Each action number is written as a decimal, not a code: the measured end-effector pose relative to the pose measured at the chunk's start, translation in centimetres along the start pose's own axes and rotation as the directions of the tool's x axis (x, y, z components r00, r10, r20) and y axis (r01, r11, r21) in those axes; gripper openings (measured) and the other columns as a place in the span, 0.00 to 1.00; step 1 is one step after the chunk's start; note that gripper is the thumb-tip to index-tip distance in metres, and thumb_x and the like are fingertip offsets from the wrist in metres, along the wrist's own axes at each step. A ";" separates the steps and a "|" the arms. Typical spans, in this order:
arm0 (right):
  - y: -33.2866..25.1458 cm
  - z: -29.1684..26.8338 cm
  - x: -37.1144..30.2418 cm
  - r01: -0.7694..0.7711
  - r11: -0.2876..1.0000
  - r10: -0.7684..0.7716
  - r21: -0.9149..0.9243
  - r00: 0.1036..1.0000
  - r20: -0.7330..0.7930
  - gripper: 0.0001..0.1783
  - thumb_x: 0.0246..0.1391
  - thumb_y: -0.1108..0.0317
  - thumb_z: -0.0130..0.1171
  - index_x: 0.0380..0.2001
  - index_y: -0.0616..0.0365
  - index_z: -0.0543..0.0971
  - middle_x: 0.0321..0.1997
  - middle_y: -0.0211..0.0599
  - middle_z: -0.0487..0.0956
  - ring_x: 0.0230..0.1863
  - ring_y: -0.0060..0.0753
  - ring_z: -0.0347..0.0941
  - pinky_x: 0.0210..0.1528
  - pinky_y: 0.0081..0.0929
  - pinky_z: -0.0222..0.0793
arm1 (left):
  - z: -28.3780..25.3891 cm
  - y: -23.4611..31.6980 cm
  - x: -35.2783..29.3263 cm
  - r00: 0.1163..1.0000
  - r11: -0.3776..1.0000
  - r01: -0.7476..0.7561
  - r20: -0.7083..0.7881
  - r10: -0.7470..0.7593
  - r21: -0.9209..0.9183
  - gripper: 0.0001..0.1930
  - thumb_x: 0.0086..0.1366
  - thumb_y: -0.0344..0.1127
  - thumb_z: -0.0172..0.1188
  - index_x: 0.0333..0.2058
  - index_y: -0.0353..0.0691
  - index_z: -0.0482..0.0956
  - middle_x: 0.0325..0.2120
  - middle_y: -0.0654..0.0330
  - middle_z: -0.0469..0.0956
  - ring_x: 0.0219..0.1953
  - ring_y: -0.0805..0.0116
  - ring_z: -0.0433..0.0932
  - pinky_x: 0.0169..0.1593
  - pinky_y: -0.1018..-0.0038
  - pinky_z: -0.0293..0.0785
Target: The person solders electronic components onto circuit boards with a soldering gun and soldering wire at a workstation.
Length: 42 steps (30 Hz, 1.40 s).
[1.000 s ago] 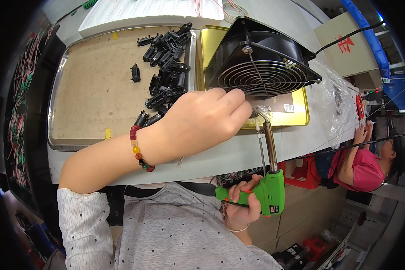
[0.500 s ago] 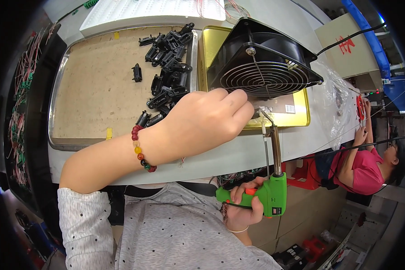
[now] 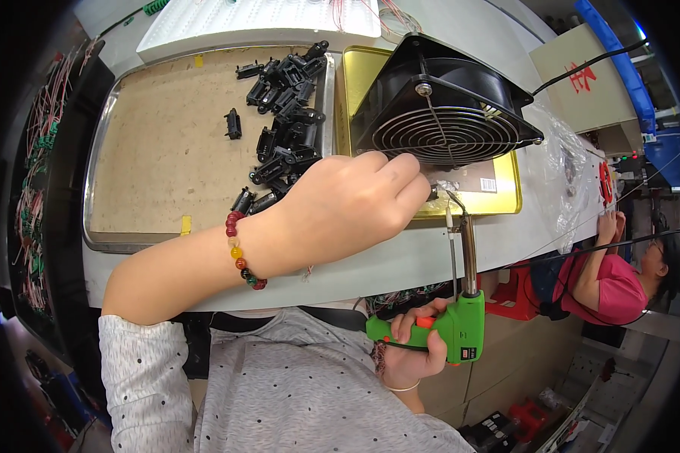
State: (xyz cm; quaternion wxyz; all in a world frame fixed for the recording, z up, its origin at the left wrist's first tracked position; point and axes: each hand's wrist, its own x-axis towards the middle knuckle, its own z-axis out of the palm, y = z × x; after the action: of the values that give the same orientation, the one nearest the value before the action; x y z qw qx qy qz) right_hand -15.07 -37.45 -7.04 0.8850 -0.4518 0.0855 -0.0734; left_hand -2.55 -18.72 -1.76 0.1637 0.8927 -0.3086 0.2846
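My left hand (image 3: 351, 202), with a beaded bracelet at its wrist, is closed in a pinch over the near edge of a yellow tin tray (image 3: 511, 198). A small black part (image 3: 433, 193) peeks out beyond its fingertips; the rest lies hidden behind the fingers. Wrapped around the handle of a green soldering gun (image 3: 461, 332) is my right hand (image 3: 415, 356), below the table edge. The gun points up, and its bent tip is just right of the black part, beside a thin feed tube (image 3: 451, 238). Contact between tip and part cannot be made out.
A black fan (image 3: 446, 106) with a wire guard stands over the tin. To the left, a metal-rimmed tray (image 3: 151, 151) holds several black plastic parts (image 3: 283, 128). A white foam tray (image 3: 257, 23) lies behind. At right are plastic wrap (image 3: 570, 174) and a co-worker in pink (image 3: 616, 291).
The soldering gun's tip has shifted slightly right, away from my left fingertips. My left hand keeps its pinch. The co-worker's hands at right have moved closer together.
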 end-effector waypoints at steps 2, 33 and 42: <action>0.0 0.1 0.0 0.001 1.000 -0.001 -0.001 1.000 -0.003 0.23 0.40 0.65 0.48 0.42 0.62 0.63 0.32 0.38 0.72 0.14 0.23 0.60 0.16 0.20 0.56 | 0.0 0.0 0.0 1.000 1.000 0.002 -0.001 -0.002 -0.002 0.11 0.39 0.27 0.54 0.27 0.36 0.70 0.20 0.64 0.65 0.19 0.73 0.69 0.20 0.80 0.68; -0.4 0.0 -0.1 -0.012 0.999 0.015 -0.046 0.998 0.063 0.27 0.37 0.63 0.50 0.43 0.66 0.64 0.37 0.43 0.70 0.14 0.26 0.62 0.16 0.21 0.57 | -2.4 -0.1 -0.2 0.999 0.995 -0.038 0.015 0.037 0.087 0.07 0.40 0.33 0.53 0.23 0.44 0.72 0.28 0.64 0.64 0.33 0.67 0.63 0.35 0.74 0.59; -0.4 -0.3 0.0 0.013 0.999 -0.010 -0.039 0.999 0.052 0.26 0.37 0.63 0.50 0.42 0.66 0.65 0.36 0.42 0.70 0.13 0.26 0.61 0.15 0.21 0.56 | -1.4 -0.1 -0.4 0.999 0.983 -0.030 -0.017 0.034 0.179 0.09 0.41 0.35 0.53 0.26 0.47 0.73 0.31 0.65 0.63 0.35 0.69 0.61 0.39 0.74 0.54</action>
State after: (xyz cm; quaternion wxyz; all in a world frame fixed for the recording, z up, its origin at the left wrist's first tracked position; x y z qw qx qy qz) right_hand -15.11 -37.90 -6.93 0.8774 -0.4715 0.0612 -0.0650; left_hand -3.35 -17.79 -0.90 0.0816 0.8958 -0.2946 0.3226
